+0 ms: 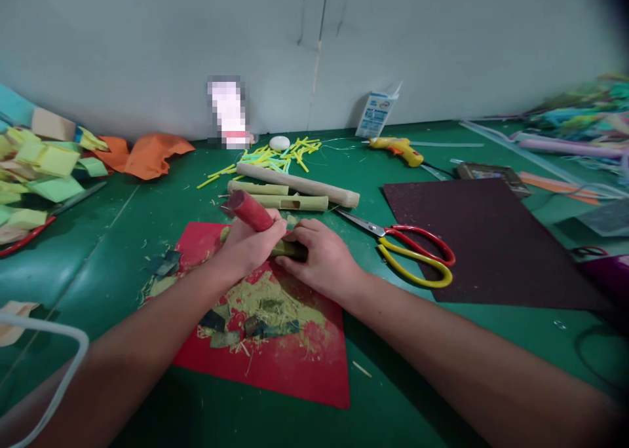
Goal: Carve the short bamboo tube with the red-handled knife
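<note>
1. So the left hand (248,246) is wrapped tight around a chunky red handle (251,211); can't tell what's at its lower end.
2. Right hand (322,258) is gripping the greenish bamboo piece (291,249), which sits over the upper part of the red sheet (309,381) on the green tabletop (393,409).
3. Shavings (280,307) are all over that sheet, lol.
4. Scissors (417,255) lie open just right of the right hand, partly on a dark board (486,245).
5. Yellow glue gun (399,150) is farther back.
</note>
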{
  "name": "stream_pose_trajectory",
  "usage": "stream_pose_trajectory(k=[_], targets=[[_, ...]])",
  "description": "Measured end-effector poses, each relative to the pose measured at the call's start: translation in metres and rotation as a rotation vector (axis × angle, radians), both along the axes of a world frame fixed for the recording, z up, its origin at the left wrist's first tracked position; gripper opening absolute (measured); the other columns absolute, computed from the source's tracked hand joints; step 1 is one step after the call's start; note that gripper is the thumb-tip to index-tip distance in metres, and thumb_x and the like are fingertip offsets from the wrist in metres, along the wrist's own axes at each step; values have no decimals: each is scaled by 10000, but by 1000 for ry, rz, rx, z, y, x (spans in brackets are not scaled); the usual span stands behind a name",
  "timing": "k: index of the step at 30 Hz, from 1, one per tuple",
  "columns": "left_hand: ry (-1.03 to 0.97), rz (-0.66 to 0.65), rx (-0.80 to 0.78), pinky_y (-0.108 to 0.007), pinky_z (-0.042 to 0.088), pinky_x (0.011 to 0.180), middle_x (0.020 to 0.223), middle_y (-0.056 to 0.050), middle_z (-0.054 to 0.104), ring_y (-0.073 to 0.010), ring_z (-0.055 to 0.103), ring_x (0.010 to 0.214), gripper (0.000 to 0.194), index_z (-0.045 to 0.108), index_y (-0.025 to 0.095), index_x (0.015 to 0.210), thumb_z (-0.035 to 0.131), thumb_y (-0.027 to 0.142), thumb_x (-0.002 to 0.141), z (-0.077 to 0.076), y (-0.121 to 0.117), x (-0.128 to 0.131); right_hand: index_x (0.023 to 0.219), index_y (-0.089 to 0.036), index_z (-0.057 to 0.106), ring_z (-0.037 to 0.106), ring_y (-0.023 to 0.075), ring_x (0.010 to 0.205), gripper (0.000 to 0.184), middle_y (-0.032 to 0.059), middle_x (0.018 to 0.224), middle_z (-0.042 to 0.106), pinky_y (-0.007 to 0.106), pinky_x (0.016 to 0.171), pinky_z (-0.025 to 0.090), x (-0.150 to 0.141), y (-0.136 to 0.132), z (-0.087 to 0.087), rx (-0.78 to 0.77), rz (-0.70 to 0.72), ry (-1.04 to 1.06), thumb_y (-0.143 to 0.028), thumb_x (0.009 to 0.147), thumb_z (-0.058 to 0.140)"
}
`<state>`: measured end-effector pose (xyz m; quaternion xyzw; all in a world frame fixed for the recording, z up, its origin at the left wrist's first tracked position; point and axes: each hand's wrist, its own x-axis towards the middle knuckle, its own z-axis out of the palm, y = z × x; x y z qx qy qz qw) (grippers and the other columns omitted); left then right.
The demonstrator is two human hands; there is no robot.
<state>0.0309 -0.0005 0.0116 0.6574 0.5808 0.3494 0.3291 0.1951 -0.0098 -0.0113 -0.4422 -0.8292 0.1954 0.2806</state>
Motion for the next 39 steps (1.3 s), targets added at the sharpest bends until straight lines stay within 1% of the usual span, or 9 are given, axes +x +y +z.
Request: stream_pose_trajectory(k=[6, 11, 14, 16, 18, 22, 27, 35, 39], targets=[[18, -32, -21, -281, 363, 639, 651, 24, 453, -144, 444, 694, 228, 450, 202, 617, 518, 330, 794, 3, 0, 0, 862, -157, 677, 510, 199, 841, 179, 56, 856, 582, 322, 723, 384, 0, 0, 2, 11, 5, -30, -292, 774, 754], [54, -73, -29, -302, 346, 617, 604, 17, 456, -150, 439, 645, 264, 447, 209, 582, 522, 348, 793, 4, -3, 1, 781, -173, 633, 509, 180, 816, 159, 33, 824, 567, 308, 710, 372, 0, -3, 4, -29, 28, 11, -292, 799, 736], [-3, -75, -58, -305, 323, 586, 579, 23, 400, -145, 402, 610, 273, 395, 213, 549, 546, 335, 741, 3, -6, -2, 763, -177, 615, 505, 173, 807, 168, 28, 815, 562, 303, 710, 367, 0, -4, 3, -45, 37, 33, -296, 817, 720], [-122, -56, -159, -302, 314, 569, 585, 29, 380, -139, 381, 597, 253, 403, 216, 565, 543, 344, 732, 1, -9, -5, 769, -175, 618, 496, 176, 807, 162, 31, 810, 558, 303, 704, 359, 1, -4, 3, -34, 34, 26, -294, 821, 715], [-161, -27, -91, -304, 308, 566, 564, 32, 335, -134, 345, 581, 285, 361, 219, 549, 515, 353, 747, 0, -10, -6, 785, -171, 623, 484, 178, 806, 153, 34, 814, 554, 302, 694, 351, 1, -3, 2, -12, 33, 15, -282, 805, 726], [-82, 20, 47, -287, 358, 629, 604, 29, 395, -133, 390, 632, 263, 395, 206, 576, 491, 313, 796, -3, -5, -4, 810, -173, 626, 467, 177, 796, 174, 33, 824, 551, 301, 683, 343, 0, 0, 1, 15, 15, -6, -286, 770, 753], [12, -44, 3, -281, 334, 623, 639, 34, 425, -135, 421, 668, 278, 427, 199, 616, 518, 360, 823, -3, 1, -4, 800, -181, 602, 469, 177, 799, 205, 35, 835, 561, 305, 687, 351, -1, 0, 0, 45, 11, -31, -295, 756, 767], [-29, -54, -48, -292, 345, 647, 653, 31, 435, -139, 424, 676, 254, 429, 202, 627, 540, 349, 802, 2, 1, -2, 828, -181, 616, 490, 189, 817, 197, 52, 865, 584, 320, 702, 372, -3, -1, 2, 73, 11, -70, -296, 768, 765], [-101, -52, -113, -288, 322, 593, 627, 33, 403, -133, 386, 625, 283, 412, 205, 610, 556, 366, 793, 6, 0, -3, 809, -186, 602, 480, 185, 800, 194, 47, 846, 573, 317, 689, 361, -3, -2, 3, 81, 13, -88, -288, 770, 763]])
